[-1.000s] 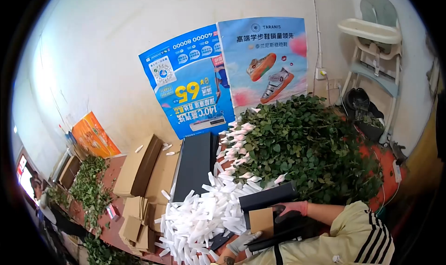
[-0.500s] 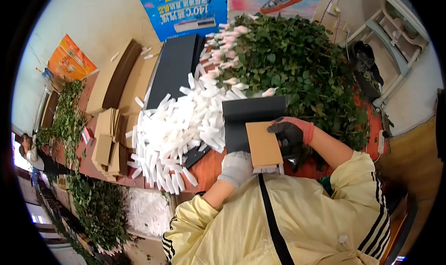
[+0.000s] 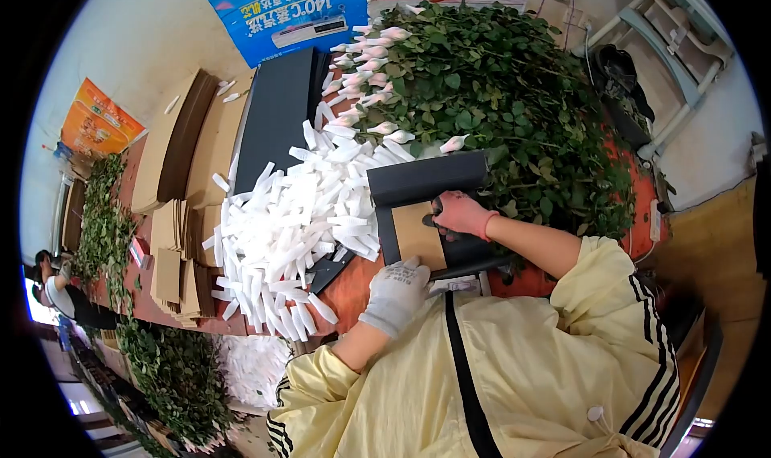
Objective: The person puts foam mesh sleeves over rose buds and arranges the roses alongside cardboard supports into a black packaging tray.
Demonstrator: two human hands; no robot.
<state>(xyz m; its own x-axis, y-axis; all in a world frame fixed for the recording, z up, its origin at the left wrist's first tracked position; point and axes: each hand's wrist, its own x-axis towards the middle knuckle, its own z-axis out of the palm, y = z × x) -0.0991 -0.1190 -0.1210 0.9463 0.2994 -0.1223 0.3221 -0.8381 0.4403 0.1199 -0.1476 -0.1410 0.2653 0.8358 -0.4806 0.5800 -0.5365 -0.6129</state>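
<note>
A tan piece of cardboard [image 3: 419, 237] lies flat on a black sheet [image 3: 388, 237] at the table's front edge. The far end of that sheet is raised in a folded black flap [image 3: 430, 177]. My left hand [image 3: 397, 293], in a white glove, is closed at the cardboard's near left corner, its fingertips partly hidden. In a pink glove with dark fingers, my right hand [image 3: 463, 215] has its fingers curled at the cardboard's right edge. Left of the sheet is a heap of white foam-like sleeves [image 3: 281, 225].
Leafy rose stems with pale pink, sleeved buds [image 3: 385, 127] are piled behind the flap. Cardboard stacks [image 3: 178, 261] and a black board stack [image 3: 277, 121] stand to the left. A white chair [image 3: 662, 81] is at the right. Another person [image 3: 68, 289] is at the far left.
The cardboard has moved left and down onto the black sheet. My right hand has shifted left and up along its right edge; my left hand stays near its lower left corner.
</note>
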